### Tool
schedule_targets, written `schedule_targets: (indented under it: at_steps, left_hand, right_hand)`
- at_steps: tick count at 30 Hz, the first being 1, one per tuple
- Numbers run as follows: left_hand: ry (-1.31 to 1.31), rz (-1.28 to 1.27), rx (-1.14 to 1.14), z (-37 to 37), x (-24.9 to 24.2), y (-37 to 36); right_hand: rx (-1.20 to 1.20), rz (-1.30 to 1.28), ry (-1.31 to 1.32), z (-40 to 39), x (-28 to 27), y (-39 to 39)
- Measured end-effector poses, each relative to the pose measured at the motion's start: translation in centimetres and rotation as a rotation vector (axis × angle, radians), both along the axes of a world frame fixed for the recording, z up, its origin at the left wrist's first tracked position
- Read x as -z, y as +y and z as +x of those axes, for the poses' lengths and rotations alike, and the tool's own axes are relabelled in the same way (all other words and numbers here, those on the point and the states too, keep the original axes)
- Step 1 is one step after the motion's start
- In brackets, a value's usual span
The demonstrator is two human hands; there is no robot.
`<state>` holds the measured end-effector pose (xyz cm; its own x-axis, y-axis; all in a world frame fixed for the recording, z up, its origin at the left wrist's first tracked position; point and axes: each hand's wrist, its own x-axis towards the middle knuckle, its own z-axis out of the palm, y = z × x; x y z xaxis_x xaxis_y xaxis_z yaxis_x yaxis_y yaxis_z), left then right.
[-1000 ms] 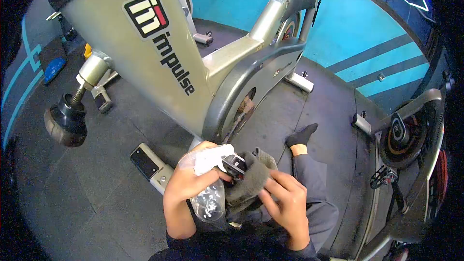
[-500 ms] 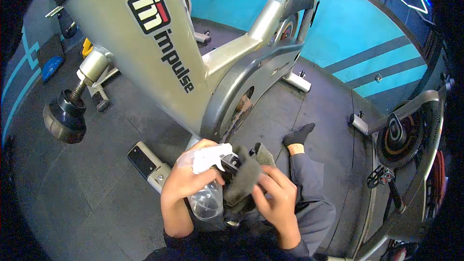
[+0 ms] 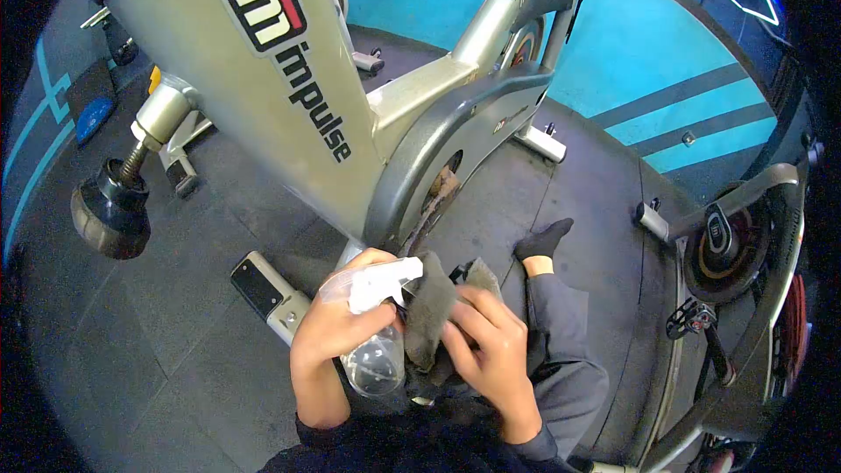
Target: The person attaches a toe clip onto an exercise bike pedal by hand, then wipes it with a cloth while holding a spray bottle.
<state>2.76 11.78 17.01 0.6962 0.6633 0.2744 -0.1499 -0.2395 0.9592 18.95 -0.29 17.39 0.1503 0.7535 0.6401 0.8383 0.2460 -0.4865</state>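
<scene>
My left hand (image 3: 342, 320) is wrapped round a clear spray bottle (image 3: 375, 368) with a white trigger head (image 3: 384, 284). The nozzle points right, close against a dark grey cloth (image 3: 429, 311). The fingers of my right hand (image 3: 491, 342) are closed on that cloth, which hangs in folds between the two hands. Part of the cloth sticks up behind the right fingers. Beyond my hands stands a silver-grey exercise bike (image 3: 289, 114) marked "impulse", with a dark wheel cover (image 3: 438, 136). A brownish piece (image 3: 442, 188) shows in an opening of the cover.
A black-topped foot bar (image 3: 267, 293) lies on the dark rubber floor left of my hands. My leg, with a black-socked foot (image 3: 545, 241), stretches out at right. Another bike (image 3: 723, 245) stands at the far right. A blue wall (image 3: 613, 52) runs behind.
My right hand has shifted slightly left with the cloth, bringing it in front of the spray nozzle. The left hand and bottle have stayed nearly still.
</scene>
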Motion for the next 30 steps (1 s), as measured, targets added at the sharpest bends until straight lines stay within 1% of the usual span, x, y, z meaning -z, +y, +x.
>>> schedule_targets:
  at_steps: [1, 2, 5, 7, 11, 13, 14, 16, 18, 23, 25, 26, 27, 28, 30]
  left_hand:
    - [-0.054, -0.098, 0.069, -0.1, 0.1, 0.1]
    - [-0.055, -0.100, 0.071, 0.0, 0.2, 0.1]
    - [-0.075, -0.176, 0.096, 0.0, 0.5, 0.1]
    - [0.002, -0.137, 0.061, 0.1, -0.1, -0.1]
    - [-0.002, -0.115, 0.010, 0.4, 0.1, -0.4]
    - [0.007, 0.056, -0.043, 0.6, 0.2, -0.2]
    - [0.008, 0.059, -0.043, 0.5, 0.0, -0.2]
    - [0.010, -0.172, 0.026, 0.3, -0.1, -0.3]
    - [-0.015, -0.171, 0.058, 0.1, 0.6, 0.0]
    - [-0.078, -0.201, 0.106, 0.1, 0.5, 0.0]
    - [0.022, -0.191, 0.045, 0.2, 0.3, -0.2]
    - [0.018, -0.194, 0.042, 0.5, 0.3, -0.3]
    - [0.014, -0.099, -0.002, 0.8, 0.3, -0.3]
    - [0.013, -0.002, -0.045, 1.0, 0.3, -0.4]
    - [-0.015, -0.030, -0.034, 0.9, 0.3, -0.4]
  right_hand:
    - [0.002, 0.008, 0.014, 0.2, 0.3, -0.7]
    - [0.001, 0.004, 0.060, 0.6, 0.8, -1.6]
    - [0.021, 0.032, 0.043, 0.7, 0.9, -2.5]
    - [0.036, 0.022, 0.052, 0.5, 0.8, -2.3]
    - [0.032, 0.003, -0.017, -0.3, -0.3, 0.3]
    - [0.014, 0.007, -0.033, -0.5, -0.2, 0.9]
    - [0.004, -0.017, -0.004, -0.5, -0.1, 0.9]
    - [-0.006, -0.043, 0.024, -0.4, 0.5, 0.4]
    - [0.033, 0.043, 0.073, -0.3, 1.6, -1.0]
    - [0.066, 0.055, 0.033, -0.2, 1.9, -2.1]
    - [0.087, -0.006, 0.079, -0.5, 1.4, -1.4]
    - [0.100, -0.021, 0.052, -0.6, 1.1, -0.9]
    - [0.096, -0.025, 0.051, -0.9, 0.7, -0.3]
    - [0.095, -0.047, -0.001, -1.1, 0.2, 0.3]
    - [0.091, -0.088, -0.084, -1.2, -0.8, 0.6]
